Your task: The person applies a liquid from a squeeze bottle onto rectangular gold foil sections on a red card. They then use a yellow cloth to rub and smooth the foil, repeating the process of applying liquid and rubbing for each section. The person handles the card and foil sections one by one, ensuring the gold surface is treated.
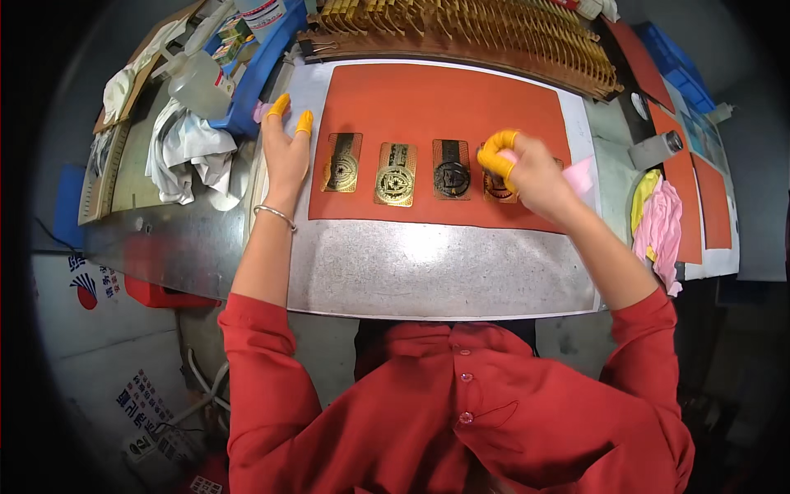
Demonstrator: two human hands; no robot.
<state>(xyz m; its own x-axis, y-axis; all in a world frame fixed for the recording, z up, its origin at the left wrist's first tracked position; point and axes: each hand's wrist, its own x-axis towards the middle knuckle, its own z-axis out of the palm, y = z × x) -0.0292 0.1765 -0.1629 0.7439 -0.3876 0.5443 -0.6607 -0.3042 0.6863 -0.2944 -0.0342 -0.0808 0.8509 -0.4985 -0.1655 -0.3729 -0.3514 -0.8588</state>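
Several gold-coloured metal plates with round emblems lie in a row on an orange-red mat. The leftmost plate (342, 163) tilts slightly; beside it is a second plate (396, 174), then a darker plate (452, 170). My right hand (531, 173), in orange finger cots, is closed on a pink cloth (579, 175) over another plate (497, 188), partly covering it. My left hand (286, 156), also in orange finger cots, has its fingers apart left of the leftmost plate. A small pink scrap (261, 111) shows by its fingertips; whether they touch it I cannot tell.
A rack (461, 45) of many gold pieces stands along the back. At left are a blue tray (255, 90), a translucent bottle (200, 85) and a crumpled white cloth (177, 152). To the right lie a grey cylinder (656, 149) and pink and yellow cloths (658, 218).
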